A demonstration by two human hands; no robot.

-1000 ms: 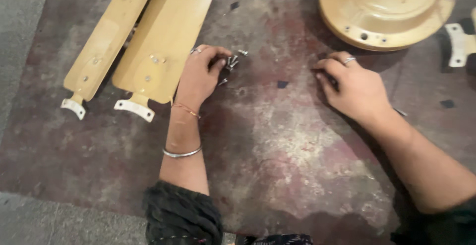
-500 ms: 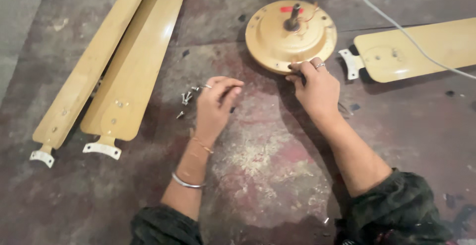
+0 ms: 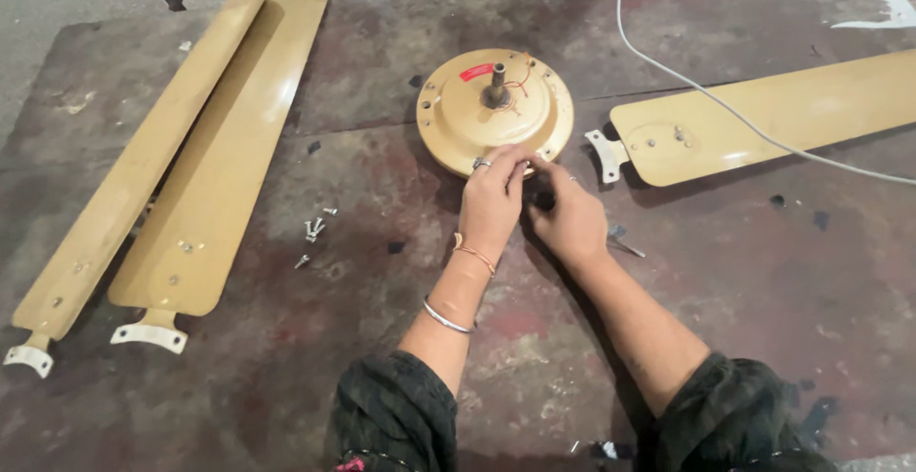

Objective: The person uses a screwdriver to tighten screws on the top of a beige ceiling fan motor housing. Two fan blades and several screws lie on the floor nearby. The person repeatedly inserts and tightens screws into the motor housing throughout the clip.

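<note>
Your left hand (image 3: 491, 195) and right hand (image 3: 571, 214) meet at the near rim of the fan motor (image 3: 494, 109) on the floor (image 3: 763, 291); fingers pinched there, contents hidden, so grip state cannot be told; motor judged heavy, rigid; hold by rim; no containers; loose screws (image 3: 315, 229) lie left.

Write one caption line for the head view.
Both hands, left and right, meet at the near rim of a yellow fan motor housing.
</note>
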